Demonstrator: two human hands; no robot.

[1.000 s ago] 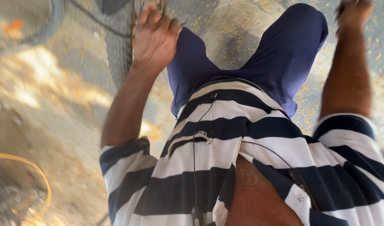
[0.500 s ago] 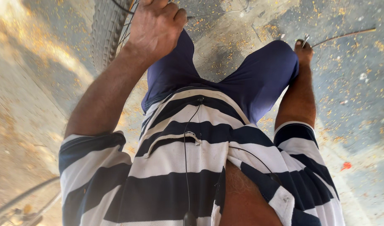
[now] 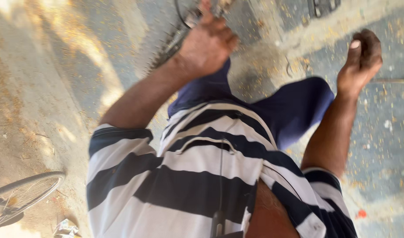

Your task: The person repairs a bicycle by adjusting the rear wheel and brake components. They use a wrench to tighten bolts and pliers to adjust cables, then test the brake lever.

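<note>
Left hand (image 3: pixel 208 44): arm stretched forward and down from the striped sleeve, elbow nearly straight, back of the hand toward the camera. Fingers (image 3: pixel 224 37) curled down onto a tyre (image 3: pixel 169 46), which runs from beneath the hand toward the lower left along the ground (image 3: pixel 47 88). Whether they clamp the tyre or only rest on it cannot be told; the picture is blurred.

Right hand (image 3: pixel 360 59): forearm raised almost upright from the sleeve, wrist bent, hand above the right knee and well apart from the tyre. Fingers bunched together in a loose fist, thumb (image 3: pixel 354 50) upright with its nail showing; nothing visible in the grip.

Shorts (image 3: pixel 294 110): dark blue, knees bent, between the two arms.

Wheel (image 3: pixel 23 194): second, spoked rim at the lower left edge, well apart from both hands.
</note>
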